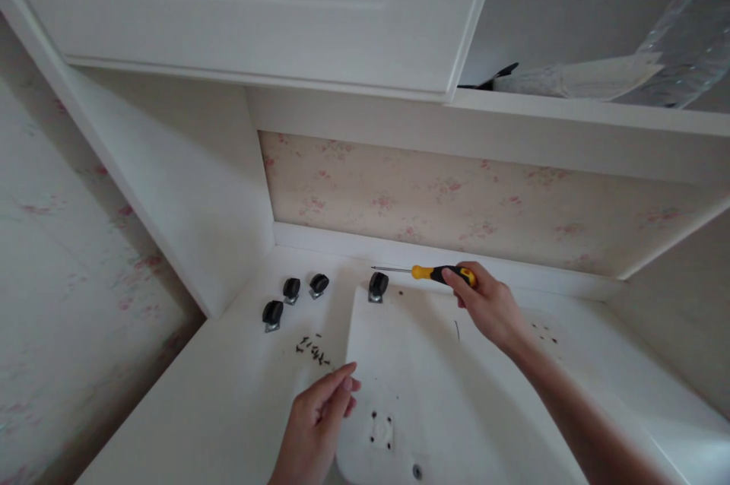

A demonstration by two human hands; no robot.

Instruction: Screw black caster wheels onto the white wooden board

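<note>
My right hand [484, 299] is closed around the yellow and black handle of a screwdriver [422, 272]. Its thin shaft points left, with the tip over a black caster wheel [377, 284]; I cannot tell whether they touch. That caster stands on its metal plate at the far left corner of a white panel [439, 378] with rounded corners. At the panel's left edge, my left hand [319, 413] has thumb and fingers pinched together; anything between them is too small to make out. Small dark screws [312, 350] lie loose beyond the left hand.
Three more casters, one of them the nearest caster [272, 315], stand on the white desktop [228, 394] to the left. Screw holes [381, 430] mark the panel. Overhead hang a white cabinet [274, 36] and a shelf [598, 109] with a clear plastic bottle [684, 36].
</note>
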